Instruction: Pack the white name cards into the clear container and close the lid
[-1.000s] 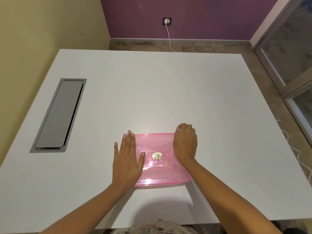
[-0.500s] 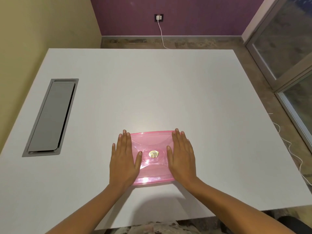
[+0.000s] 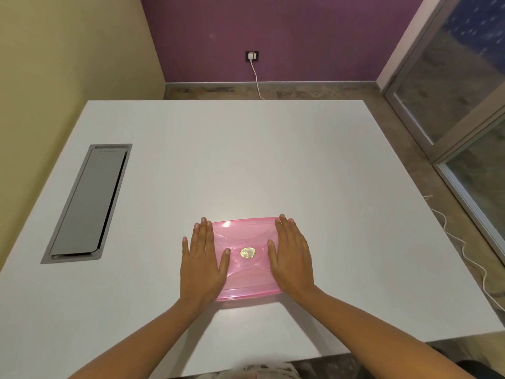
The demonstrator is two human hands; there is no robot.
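Observation:
A translucent pink lid (image 3: 247,236) with a round gold sticker (image 3: 248,252) at its middle lies flat over the container on the white table (image 3: 273,160), near the front edge. My left hand (image 3: 202,262) rests palm down on the lid's left side, fingers flat and slightly spread. My right hand (image 3: 292,257) lies flat on the right side in the same way. Neither hand grips anything. No white name cards show; whatever is under the lid is hidden.
A grey cable hatch (image 3: 87,203) is set into the table at the left. A wall socket with a white cord (image 3: 252,56) sits on the purple back wall. Glass doors (image 3: 464,105) stand at the right, with a cord on the floor (image 3: 470,258).
My right hand has gone from curled over the lid's far right corner to lying flat on its right side. The view has tilted up a little.

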